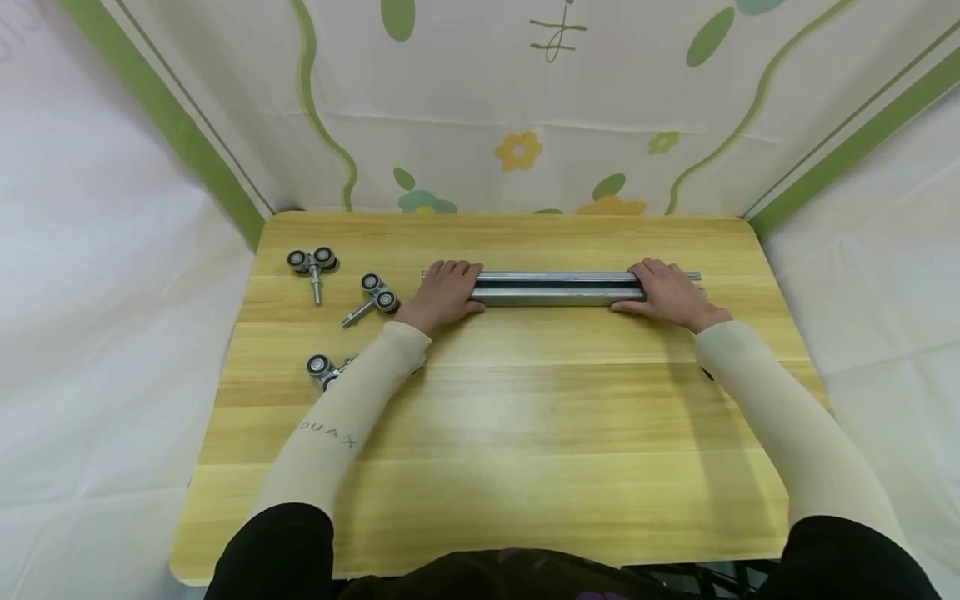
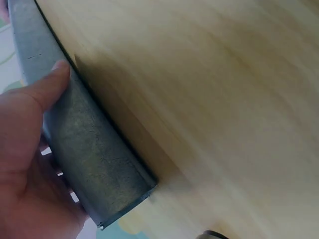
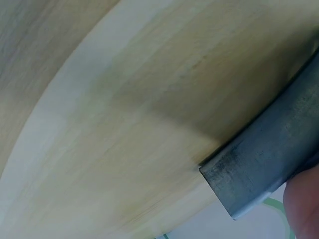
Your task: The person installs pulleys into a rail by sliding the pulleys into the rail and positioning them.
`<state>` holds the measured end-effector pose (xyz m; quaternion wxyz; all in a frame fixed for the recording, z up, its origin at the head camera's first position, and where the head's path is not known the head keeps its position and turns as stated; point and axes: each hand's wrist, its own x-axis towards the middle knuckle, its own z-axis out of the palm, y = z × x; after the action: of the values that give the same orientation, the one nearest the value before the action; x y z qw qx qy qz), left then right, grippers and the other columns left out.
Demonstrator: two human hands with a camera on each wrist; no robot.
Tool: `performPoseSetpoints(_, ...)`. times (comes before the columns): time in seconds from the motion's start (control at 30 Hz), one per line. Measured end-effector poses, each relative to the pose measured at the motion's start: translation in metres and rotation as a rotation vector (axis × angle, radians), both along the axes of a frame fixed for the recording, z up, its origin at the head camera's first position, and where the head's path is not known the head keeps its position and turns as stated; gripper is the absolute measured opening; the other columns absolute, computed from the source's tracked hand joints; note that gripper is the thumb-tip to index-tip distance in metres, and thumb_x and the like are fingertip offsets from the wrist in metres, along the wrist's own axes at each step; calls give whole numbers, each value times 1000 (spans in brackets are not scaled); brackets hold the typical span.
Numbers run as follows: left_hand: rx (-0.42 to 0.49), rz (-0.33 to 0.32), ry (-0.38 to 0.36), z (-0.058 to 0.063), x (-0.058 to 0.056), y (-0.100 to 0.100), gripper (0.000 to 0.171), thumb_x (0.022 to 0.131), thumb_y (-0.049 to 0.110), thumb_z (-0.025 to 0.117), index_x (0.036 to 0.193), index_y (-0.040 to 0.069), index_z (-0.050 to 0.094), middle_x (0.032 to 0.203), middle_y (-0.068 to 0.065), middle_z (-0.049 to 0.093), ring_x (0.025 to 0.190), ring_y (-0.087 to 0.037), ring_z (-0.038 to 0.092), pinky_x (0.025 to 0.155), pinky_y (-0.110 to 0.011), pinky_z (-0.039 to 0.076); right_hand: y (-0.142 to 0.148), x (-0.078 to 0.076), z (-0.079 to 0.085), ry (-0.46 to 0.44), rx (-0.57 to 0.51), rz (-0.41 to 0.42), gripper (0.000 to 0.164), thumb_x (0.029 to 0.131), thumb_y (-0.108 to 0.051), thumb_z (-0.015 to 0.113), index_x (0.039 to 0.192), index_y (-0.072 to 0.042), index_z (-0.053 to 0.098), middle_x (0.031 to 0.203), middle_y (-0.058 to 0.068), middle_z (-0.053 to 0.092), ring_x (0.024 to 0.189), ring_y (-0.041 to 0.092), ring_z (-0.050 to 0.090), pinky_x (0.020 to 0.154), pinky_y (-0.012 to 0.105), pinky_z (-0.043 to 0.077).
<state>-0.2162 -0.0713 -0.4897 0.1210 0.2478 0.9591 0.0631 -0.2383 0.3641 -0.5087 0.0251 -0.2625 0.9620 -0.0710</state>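
A grey metal channel rail (image 1: 555, 296) with a dark lengthwise slot lies across the far half of the table. My left hand (image 1: 442, 293) grips it near its left end, and my right hand (image 1: 666, 292) grips it near the right end. In the left wrist view, the left thumb lies along the smooth side of the rail (image 2: 99, 149), with the other fingers behind it. Only a bit of the right hand (image 3: 304, 204) shows in the right wrist view, against the rail (image 3: 269, 154), whose squared end sticks out past it.
Left of the rail lie roller trolleys with threaded bolts: one at the back (image 1: 315, 265), one beside my left wrist (image 1: 373, 298) and a third (image 1: 321, 367) partly covered by the left sleeve. A small dark part (image 1: 707, 374) peeks out by the right sleeve. A printed curtain (image 1: 465, 83) hangs behind.
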Motion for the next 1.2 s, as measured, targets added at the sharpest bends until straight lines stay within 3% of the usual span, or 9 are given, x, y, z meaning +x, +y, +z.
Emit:
performPoseSetpoints(0.23,5,12,-1,4,2,2,75,92,53,55,150,10,34,142,-15,45,130,-33,40,109,-54,29,-2,1,0,-20,10,15,76,81,-62,65,124,0,54,107,16,57,94,34,53,81,51,37)
performPoseSetpoints(0.6,-3,-5,-1,4,4,2,73,95,52,50,150,7,32,142,-16,43,129,-33,38,107,-54,29,-2,1,1,-77,13,19,73,84,-61,61,123,0,49,108,17,55,97,32,50,86,53,34)
performPoseSetpoints(0.9,-4,-18,23,-5,6,0,72,96,53,48,148,6,33,139,-15,44,127,-33,40,106,-53,30,-2,1,-3,-102,-2,12,79,83,-66,57,124,0,50,109,15,55,98,31,49,87,51,33)
performPoseSetpoints(1.2,-4,-24,36,-4,5,3,71,95,52,49,147,5,34,136,-14,45,124,-32,40,106,-52,31,-3,4,3,-123,0,-8,77,84,-65,57,125,0,49,110,15,55,99,30,48,89,53,32)
